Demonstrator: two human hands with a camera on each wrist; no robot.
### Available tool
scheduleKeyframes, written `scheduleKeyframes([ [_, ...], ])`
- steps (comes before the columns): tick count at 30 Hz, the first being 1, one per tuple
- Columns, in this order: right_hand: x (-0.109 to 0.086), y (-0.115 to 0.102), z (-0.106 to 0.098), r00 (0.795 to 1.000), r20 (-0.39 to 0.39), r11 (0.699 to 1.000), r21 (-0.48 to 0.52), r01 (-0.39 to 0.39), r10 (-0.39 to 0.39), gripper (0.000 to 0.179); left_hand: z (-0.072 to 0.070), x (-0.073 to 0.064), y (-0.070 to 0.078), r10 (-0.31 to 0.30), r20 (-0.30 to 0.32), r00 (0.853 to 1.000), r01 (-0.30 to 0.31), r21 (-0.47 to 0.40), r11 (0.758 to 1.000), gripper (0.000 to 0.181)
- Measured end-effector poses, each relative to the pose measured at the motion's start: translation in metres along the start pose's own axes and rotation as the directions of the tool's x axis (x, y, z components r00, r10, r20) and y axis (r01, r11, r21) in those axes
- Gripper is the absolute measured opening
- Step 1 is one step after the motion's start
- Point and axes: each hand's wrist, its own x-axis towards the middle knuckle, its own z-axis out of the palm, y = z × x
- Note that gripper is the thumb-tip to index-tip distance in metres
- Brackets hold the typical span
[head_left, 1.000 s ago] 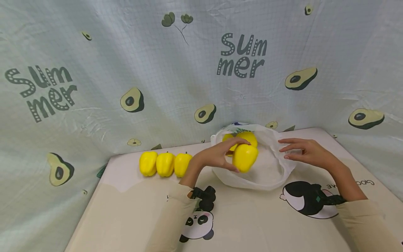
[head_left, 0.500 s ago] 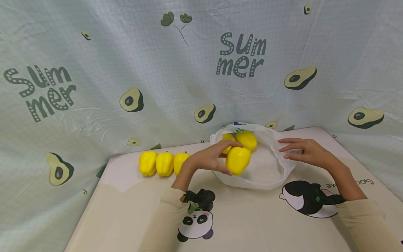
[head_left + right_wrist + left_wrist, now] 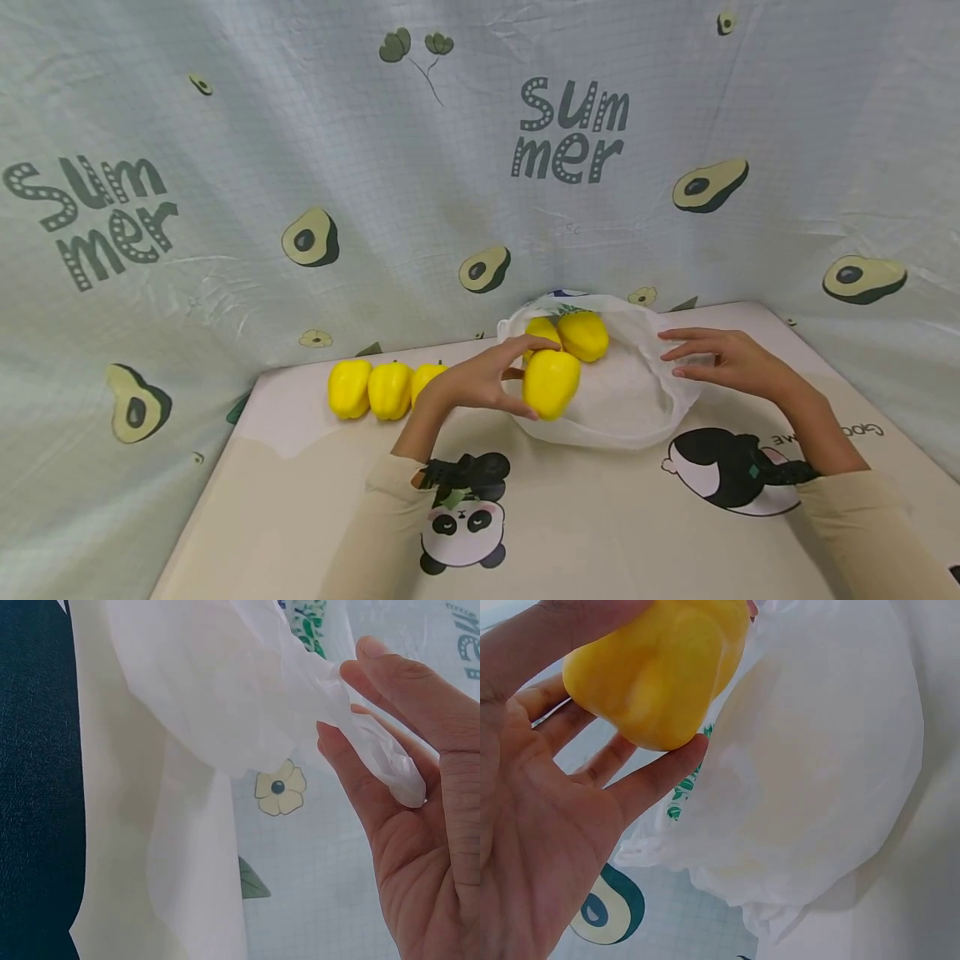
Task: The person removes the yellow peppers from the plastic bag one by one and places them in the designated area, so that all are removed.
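Note:
My left hand (image 3: 480, 379) grips a yellow bell pepper (image 3: 552, 385) between thumb and fingers, over the left part of the mouth of a white plastic bag (image 3: 626, 435). In the left wrist view the same pepper (image 3: 660, 675) sits between the fingertips and thumb, beside the bag's outer wall (image 3: 817, 765). Two more yellow peppers (image 3: 584, 336) lie inside the bag; one is partly hidden by my left hand. At the bag's right rim, my right hand (image 3: 731, 360) holds the bag; in the right wrist view a strip of its plastic (image 3: 382, 754) runs between the fingers.
Left of the bag, three yellow bell peppers (image 3: 390, 391) stand in a row on the pale table (image 3: 300, 517); my left hand overlaps the rightmost. A printed cloth (image 3: 420, 183) hangs behind the table's far edge. Panda (image 3: 463, 533) and other cartoon prints mark the tabletop.
My left hand has drawn the gripped pepper leftward across the bag's mouth, uncovering more of the peppers inside. My right hand has stayed at the bag's right rim.

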Motion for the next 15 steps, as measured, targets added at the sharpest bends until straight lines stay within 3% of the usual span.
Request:
scheduleKeyframes([
  [5, 0.001, -0.001, 0.000, 1.000, 0.002, 1.000, 0.010, -0.002, 0.002, 0.028, -0.002, -0.007, 0.000, -0.035, -0.006, 0.999, 0.035, -0.003, 0.999, 0.090],
  [15, 0.000, 0.001, 0.001, 1.000, -0.003, 1.000, 0.001, -0.010, 0.010, 0.027, -0.005, -0.023, -0.003, -0.034, -0.032, 0.999, 0.034, -0.015, 0.999, 0.091],
])
